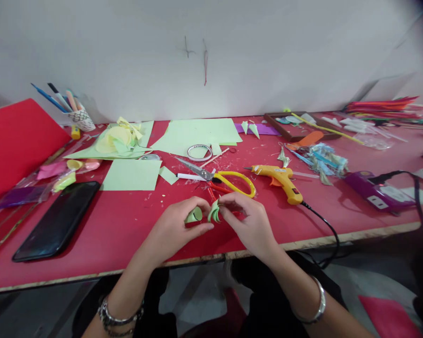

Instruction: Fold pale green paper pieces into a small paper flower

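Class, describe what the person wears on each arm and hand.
Both forearms are bare, with no sleeves or gloves. The left wrist carries a dark, beaded bracelet stack. The right wrist carries a plain silver bangle. No rings are clearly visible on either hand.

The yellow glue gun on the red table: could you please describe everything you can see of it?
The glue gun looks like yellow plastic with an orange trigger and a pale nozzle tip pointing left. It lies on its side on the red table, right of the scissors. A black cord runs from its handle over the table's front edge. Neither hand touches it.
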Motion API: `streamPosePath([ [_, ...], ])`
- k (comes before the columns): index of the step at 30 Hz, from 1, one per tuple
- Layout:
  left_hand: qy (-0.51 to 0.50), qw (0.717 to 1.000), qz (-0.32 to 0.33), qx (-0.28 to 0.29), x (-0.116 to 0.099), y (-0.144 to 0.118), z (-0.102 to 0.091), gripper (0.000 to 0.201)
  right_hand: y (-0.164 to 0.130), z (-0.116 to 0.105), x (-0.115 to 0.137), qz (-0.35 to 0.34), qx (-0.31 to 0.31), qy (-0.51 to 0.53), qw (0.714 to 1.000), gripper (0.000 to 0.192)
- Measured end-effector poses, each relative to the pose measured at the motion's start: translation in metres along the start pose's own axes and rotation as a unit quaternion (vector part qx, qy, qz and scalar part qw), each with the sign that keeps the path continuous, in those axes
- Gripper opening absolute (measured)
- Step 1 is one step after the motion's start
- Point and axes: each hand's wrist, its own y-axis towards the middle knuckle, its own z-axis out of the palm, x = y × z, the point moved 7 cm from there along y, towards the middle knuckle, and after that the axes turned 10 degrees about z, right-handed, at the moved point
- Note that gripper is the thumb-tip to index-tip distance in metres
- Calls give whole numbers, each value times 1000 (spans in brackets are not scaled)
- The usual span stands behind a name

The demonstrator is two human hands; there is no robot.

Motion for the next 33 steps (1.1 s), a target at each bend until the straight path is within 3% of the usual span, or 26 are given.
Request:
streamPosePath([
  [20,22,997,73,20,-8,0,-2,12,0,1,8,-70,9,-34,997,22],
  [27,30,998,49,38,-5,-1,1,17,0,1,7,-67,10,-38,997,24],
  [33,11,996,71,49,-9,-1,1,11,1,2,6,-68,23,-36,997,24],
])
